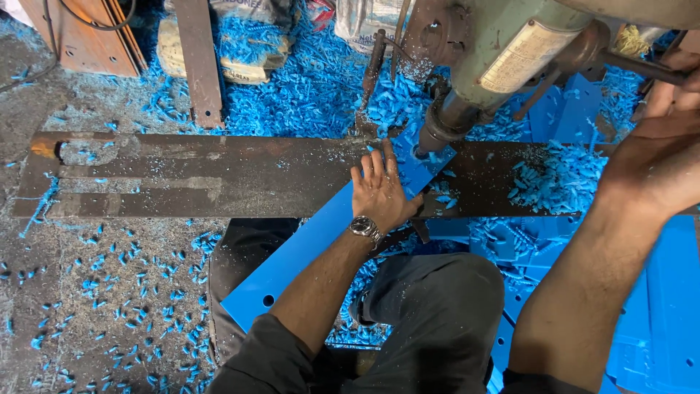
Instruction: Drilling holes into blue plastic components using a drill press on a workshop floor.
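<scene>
Blue strip held flat under the drill.

The left hand [380, 191] lies open, palm down, on the long blue strip [306, 252], which runs diagonally from lower left up to the drill [467, 87] across the dark metal surface [182, 175]; the right hand [660, 146] grips the drill's lever [642, 67].

Single head-worn view, looking steeply down from close above the drill press [503, 51], facing its dark steel table [182, 175] beneath.
</scene>
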